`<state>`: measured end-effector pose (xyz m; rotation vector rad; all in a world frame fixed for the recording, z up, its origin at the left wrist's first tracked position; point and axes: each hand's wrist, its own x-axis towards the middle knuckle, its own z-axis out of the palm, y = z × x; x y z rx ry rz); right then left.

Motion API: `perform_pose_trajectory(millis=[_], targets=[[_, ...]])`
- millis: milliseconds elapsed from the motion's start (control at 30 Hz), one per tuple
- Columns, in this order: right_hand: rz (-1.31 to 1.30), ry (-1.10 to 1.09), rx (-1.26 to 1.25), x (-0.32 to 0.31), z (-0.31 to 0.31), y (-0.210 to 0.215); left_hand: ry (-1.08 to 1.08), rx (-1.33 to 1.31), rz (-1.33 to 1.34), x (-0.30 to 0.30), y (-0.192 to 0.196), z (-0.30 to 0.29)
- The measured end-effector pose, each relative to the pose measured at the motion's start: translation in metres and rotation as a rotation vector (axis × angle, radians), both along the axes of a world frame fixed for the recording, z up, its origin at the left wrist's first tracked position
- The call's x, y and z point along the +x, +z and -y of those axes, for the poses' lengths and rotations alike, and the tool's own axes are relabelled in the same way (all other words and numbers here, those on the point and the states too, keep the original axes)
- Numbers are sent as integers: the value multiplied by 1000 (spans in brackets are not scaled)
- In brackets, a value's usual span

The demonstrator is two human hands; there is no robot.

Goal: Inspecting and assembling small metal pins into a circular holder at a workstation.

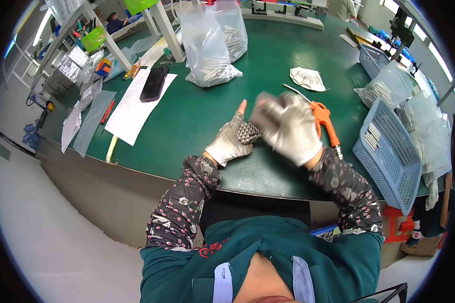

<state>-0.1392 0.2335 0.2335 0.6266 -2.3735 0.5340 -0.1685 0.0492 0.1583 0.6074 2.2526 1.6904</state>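
Note:
My left hand (230,142), in a pale fingerless-tipped glove, is wrapped round a bundle of thin metal rods (248,133), whose round ends face up. The thumb points away from me. Just to the right, my right hand (290,126) is raised in a similar glove and smeared by motion; its fingers look dark, and I cannot make out whether they hold anything. Partly behind it, an orange air blow gun (326,121) lies on the green table (273,55), its thin nozzle pointing to the far left.
A crumpled white cloth (308,79) lies beyond the blow gun. At right, a blue basket (389,161) holds several rods (372,135), beside bagged rods (387,91). Far left are a bag of rods (207,55), a black phone (154,84), paper (129,113) and a red pen (107,111).

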Motion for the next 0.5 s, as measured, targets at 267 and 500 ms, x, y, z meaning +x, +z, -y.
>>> perform_pose_trajectory(millis=[267,500], targets=[[1,108,-20,4,6,-2,34,-240,-149,11,24,-4],[12,-21,40,-5,2,-3,-20,-19,-63,10,21,-6]])
